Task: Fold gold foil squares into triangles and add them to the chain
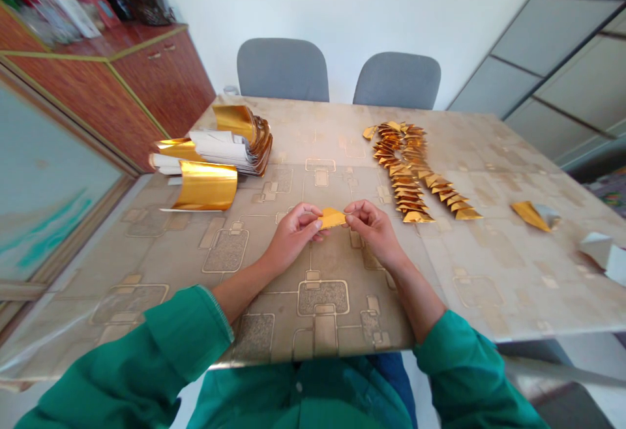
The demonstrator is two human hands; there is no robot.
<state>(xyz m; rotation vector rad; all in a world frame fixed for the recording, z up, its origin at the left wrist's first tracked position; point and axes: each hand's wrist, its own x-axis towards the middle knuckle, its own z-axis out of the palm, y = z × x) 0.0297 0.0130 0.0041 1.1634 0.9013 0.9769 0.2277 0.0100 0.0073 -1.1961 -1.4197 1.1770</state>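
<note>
A small folded piece of gold foil paper (332, 218) is held just above the table between my two hands. My left hand (298, 225) pinches its left end with thumb and fingers. At its right end, the thumb and fingertips of my right hand (372, 225) are closed on it. Curved gold sheets with white backs lie in a stack (244, 145) at the back left, and one loose gold sheet (208, 186) curls in front of it. To the right, rows of folded gold pieces (408, 188) stand nested closely together.
A patterned cloth (274, 285) covers the table. Farther right lie a gold-and-silver scrap (532, 216) and some white paper (604, 254). Two grey chairs (282, 69) stand beyond the far edge. A red-brown cabinet (163, 83) with items on top is at the left.
</note>
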